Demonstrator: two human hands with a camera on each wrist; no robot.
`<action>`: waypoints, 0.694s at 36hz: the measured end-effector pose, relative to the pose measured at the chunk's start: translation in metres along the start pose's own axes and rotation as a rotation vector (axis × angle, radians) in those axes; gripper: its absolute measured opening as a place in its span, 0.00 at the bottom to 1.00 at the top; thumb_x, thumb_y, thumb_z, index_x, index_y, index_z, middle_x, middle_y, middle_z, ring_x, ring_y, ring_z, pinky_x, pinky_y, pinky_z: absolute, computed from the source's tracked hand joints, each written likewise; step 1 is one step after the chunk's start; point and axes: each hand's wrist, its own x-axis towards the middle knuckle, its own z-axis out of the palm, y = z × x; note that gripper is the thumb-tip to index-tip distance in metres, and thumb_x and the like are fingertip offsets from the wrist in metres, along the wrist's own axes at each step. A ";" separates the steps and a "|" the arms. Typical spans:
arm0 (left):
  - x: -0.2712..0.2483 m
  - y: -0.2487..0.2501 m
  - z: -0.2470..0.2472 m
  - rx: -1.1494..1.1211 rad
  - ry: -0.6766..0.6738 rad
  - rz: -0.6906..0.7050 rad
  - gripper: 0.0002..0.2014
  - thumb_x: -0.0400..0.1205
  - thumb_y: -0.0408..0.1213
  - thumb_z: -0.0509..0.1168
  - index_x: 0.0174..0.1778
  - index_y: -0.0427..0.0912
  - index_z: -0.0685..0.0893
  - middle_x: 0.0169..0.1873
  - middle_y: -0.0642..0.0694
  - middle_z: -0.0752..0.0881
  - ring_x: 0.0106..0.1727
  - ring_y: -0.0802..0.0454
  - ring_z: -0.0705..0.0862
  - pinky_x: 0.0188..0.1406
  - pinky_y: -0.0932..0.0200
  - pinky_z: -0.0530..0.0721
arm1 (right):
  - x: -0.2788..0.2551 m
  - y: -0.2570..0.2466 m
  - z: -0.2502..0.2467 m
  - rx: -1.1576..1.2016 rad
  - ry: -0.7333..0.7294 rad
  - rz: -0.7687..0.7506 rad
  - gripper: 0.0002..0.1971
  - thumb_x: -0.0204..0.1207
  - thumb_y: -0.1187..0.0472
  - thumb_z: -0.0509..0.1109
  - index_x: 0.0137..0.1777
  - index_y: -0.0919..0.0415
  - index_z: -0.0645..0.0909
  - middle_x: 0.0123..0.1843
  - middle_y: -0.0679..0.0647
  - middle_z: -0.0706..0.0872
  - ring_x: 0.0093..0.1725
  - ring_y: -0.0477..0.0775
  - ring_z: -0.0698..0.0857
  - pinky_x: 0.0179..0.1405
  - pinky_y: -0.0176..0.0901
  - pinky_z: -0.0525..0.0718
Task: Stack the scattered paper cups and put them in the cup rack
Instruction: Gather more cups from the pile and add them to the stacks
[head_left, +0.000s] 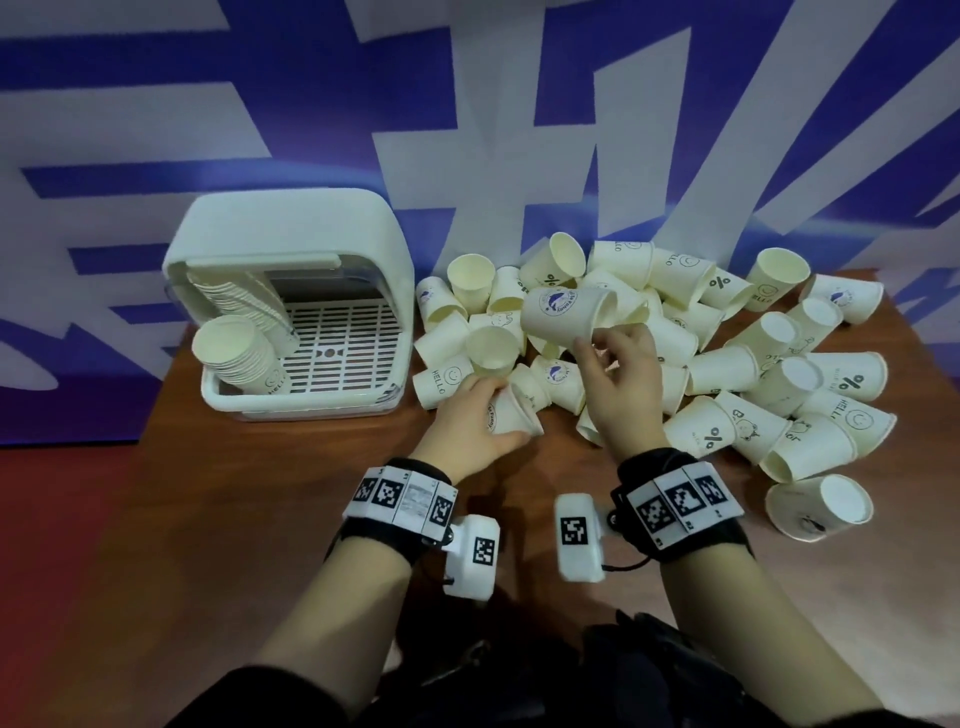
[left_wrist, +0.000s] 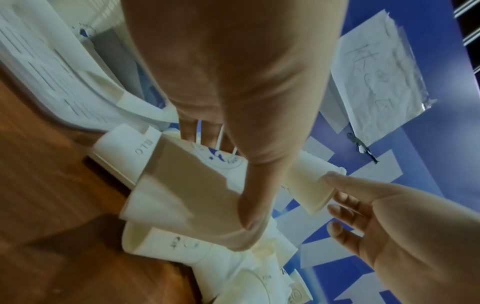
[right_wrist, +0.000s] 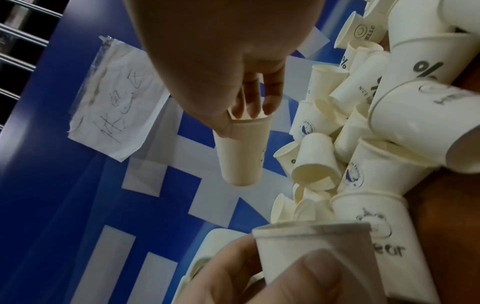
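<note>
Many white paper cups (head_left: 727, 364) lie scattered in a heap on the brown table (head_left: 249, 519). My left hand (head_left: 496, 415) grips one cup (head_left: 514, 410) lying on its side at the heap's near edge; the left wrist view shows my thumb along that cup (left_wrist: 187, 185). My right hand (head_left: 602, 343) holds a blue-logo cup (head_left: 566, 312) by its rim, lifted above the heap. In the right wrist view the fingers (right_wrist: 257, 102) reach inside this cup (right_wrist: 241, 156) with the thumb outside. The white cup rack (head_left: 311, 249) stands at the left with two stacks of cups (head_left: 239, 353) inside.
A blue and white banner wall (head_left: 156, 130) rises right behind the table. A handwritten paper note (right_wrist: 116, 98) is taped to it. Cups spread to the table's right edge, one lying apart at the near right (head_left: 815, 509). Bare wood lies in front of the rack.
</note>
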 end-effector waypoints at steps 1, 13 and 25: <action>-0.004 -0.003 -0.007 -0.015 0.008 0.000 0.37 0.71 0.49 0.77 0.74 0.43 0.73 0.66 0.48 0.74 0.68 0.51 0.74 0.72 0.52 0.72 | -0.002 -0.005 0.005 0.001 -0.006 0.001 0.07 0.80 0.62 0.69 0.47 0.66 0.84 0.49 0.53 0.73 0.44 0.48 0.76 0.40 0.19 0.70; -0.040 -0.053 -0.089 -0.131 0.181 -0.049 0.34 0.70 0.49 0.78 0.71 0.43 0.75 0.63 0.49 0.76 0.62 0.53 0.76 0.63 0.59 0.75 | -0.026 -0.073 0.071 0.063 -0.094 -0.164 0.07 0.81 0.63 0.66 0.49 0.65 0.85 0.42 0.50 0.83 0.44 0.43 0.78 0.44 0.27 0.74; -0.058 -0.101 -0.153 -0.200 0.342 -0.105 0.38 0.73 0.46 0.76 0.77 0.42 0.68 0.71 0.45 0.73 0.71 0.49 0.73 0.73 0.47 0.72 | -0.037 -0.125 0.130 0.146 -0.105 -0.174 0.08 0.80 0.64 0.67 0.57 0.62 0.83 0.47 0.41 0.83 0.47 0.25 0.80 0.47 0.19 0.73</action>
